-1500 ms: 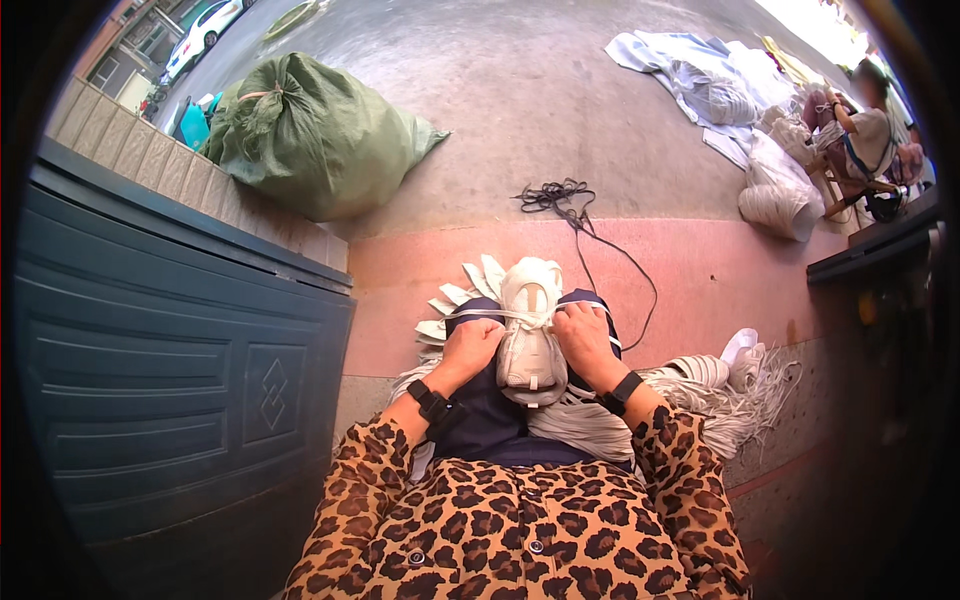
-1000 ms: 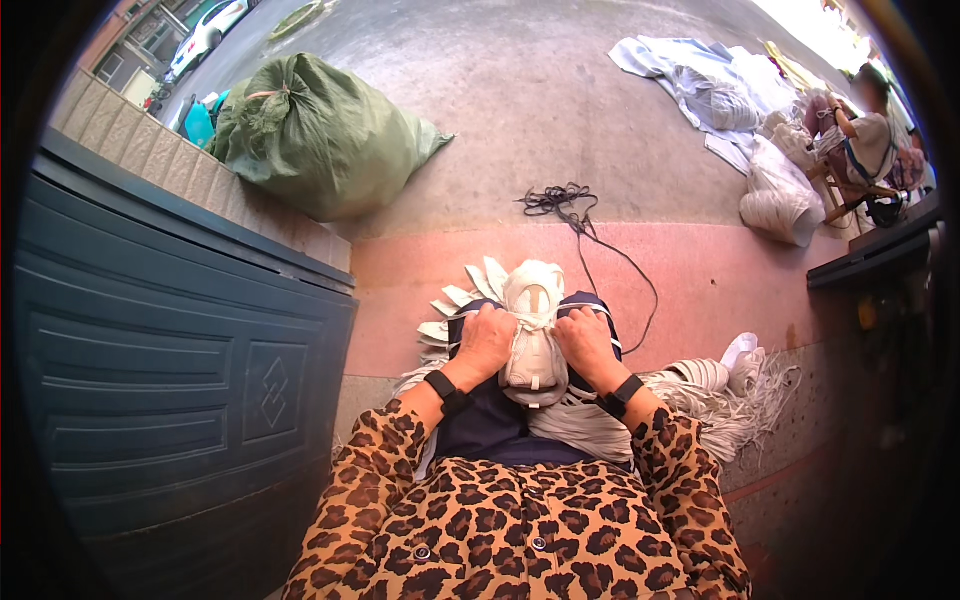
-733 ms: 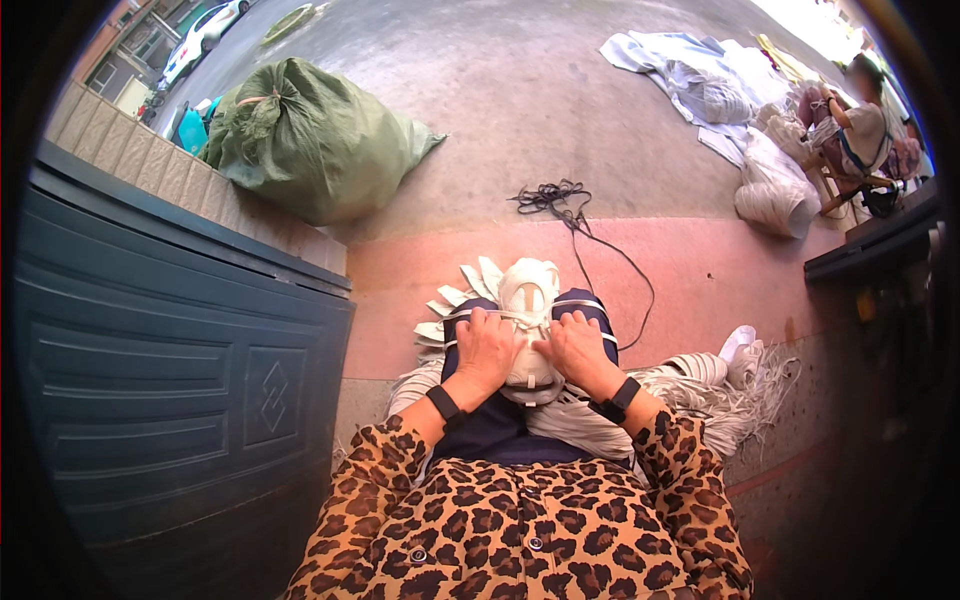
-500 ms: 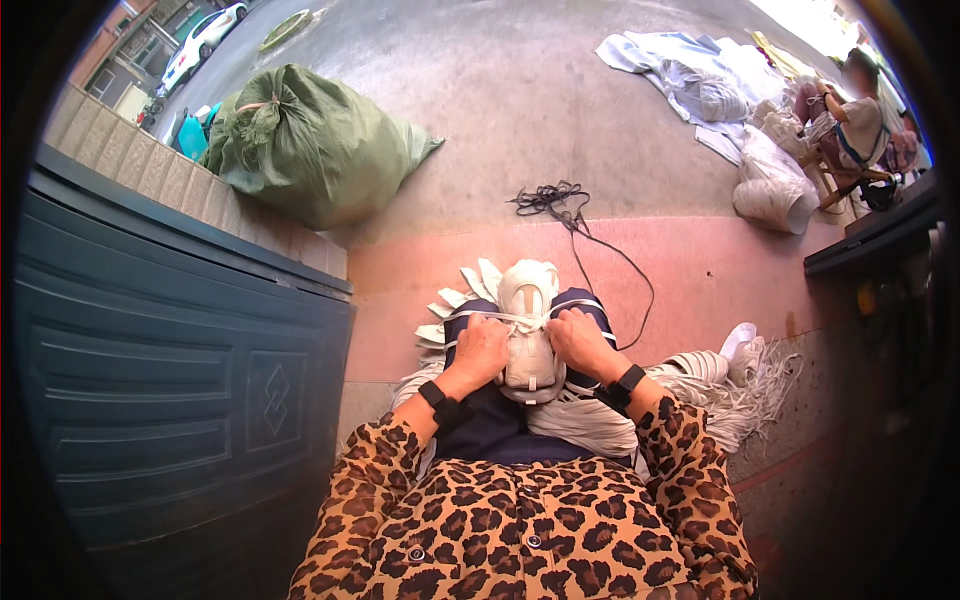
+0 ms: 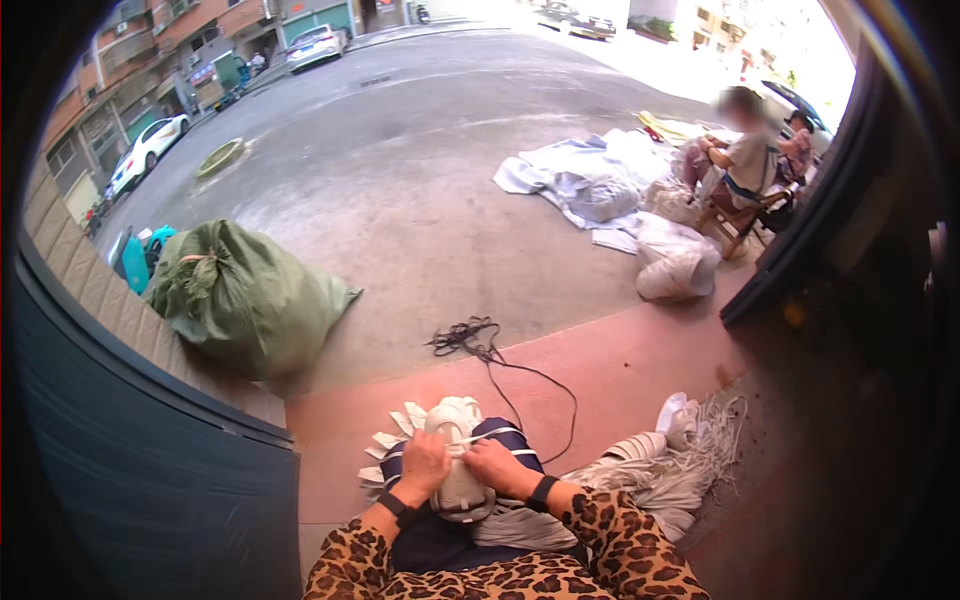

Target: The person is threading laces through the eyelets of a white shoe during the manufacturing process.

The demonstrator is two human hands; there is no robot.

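An off-white lace-up shoe [image 5: 463, 497] rests on my lap between my dark-trousered knees, its heel end toward me. Both fists are over its lacing. My left hand [image 5: 430, 462] is closed on one side of the white shoelace [image 5: 456, 447], and my right hand [image 5: 499, 468] pinches the other side. The fingertips and the knot area are partly hidden by the hands. By my left knee several off-white shoe-like pieces [image 5: 408, 420] fan out. A heap of bundled whitish laces [image 5: 650, 470] lies by my right leg.
A tangled black cord [image 5: 468, 340] lies ahead on the floor. At the left stand a tied green sack [image 5: 245, 305] and a dark door [image 5: 150, 480]. To the right are a white sack [image 5: 678, 262], pale cloth [image 5: 575, 172] and a seated person [image 5: 748, 150], with another person behind.
The view has tilted up and turned right, showing more of the yard. My hands have drawn closer together over the shoe, both still gripping the lace.
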